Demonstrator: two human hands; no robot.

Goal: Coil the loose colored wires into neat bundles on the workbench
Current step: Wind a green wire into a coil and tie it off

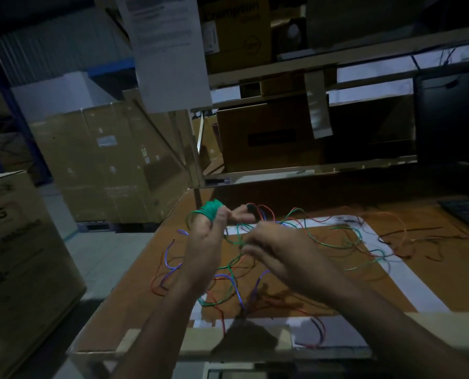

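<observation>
The room is dark, like a store room. A brown workbench [135,310] stands in front. Behind it are metal shelves [282,64] with boxes on them. A big cardboard box [105,160] stands on the pale floor [96,255] to the left. A white paper [167,50] hangs from the shelf. A black screen [452,119] stands on the right

Brown tabletop [151,291] strewn with loose wires [321,242].

Spread across it in a tangle: green, blue, red, orange and dark strands, crossing one another over a white-bordered brown sheet [408,280] lying flat on the surface. Far right, at the edge, probably a dark keyboard [467,213], too dim to be sure. Near edge trimmed with a pale strip [200,340].
</observation>
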